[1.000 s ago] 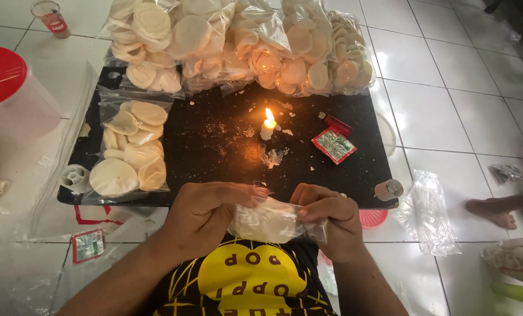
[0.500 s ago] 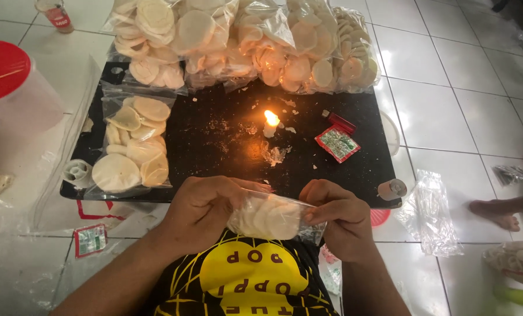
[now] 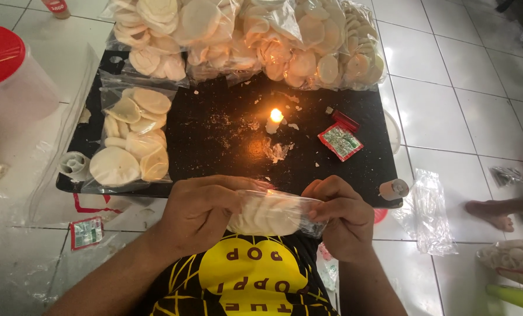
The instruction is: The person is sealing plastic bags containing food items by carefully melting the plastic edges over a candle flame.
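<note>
I'm looking down at a black rectangular board (image 3: 214, 152) on the white tiled floor, and I'll place everything from the short lit white candle (image 3: 273, 122) burning near its middle. Straight toward me from that flame, just past the board's near edge, both hands hold one clear plastic bag of pale round crackers (image 3: 270, 213). The left hand (image 3: 200, 213) is wrapped round the bag's left end, fingers curled shut over it. The right hand (image 3: 340, 219) pinches the right end, fingertips closed narrow on the gathered plastic there; I can't tell whether that mouth is folded or only bunched. The bag's long axis runs left to right, level, crosswise to the line out to the candle, with the flame dead ahead of it. The right hand looks slightly nearer the flame's side, but it's close.

Left of the candle lies a filled bag of flat crackers (image 3: 132, 140) on the board, with a small white tape roll (image 3: 74, 165) at that corner. Beyond the candle a row of stuffed cracker bags (image 3: 244, 35) lines the far edge. Right of the flame sit a small red-and-green sachet (image 3: 340, 141) and a red lighter (image 3: 346, 121). Far left, a red-lidded tub (image 3: 7, 76). Far right, another person's bare foot (image 3: 496, 210).
</note>
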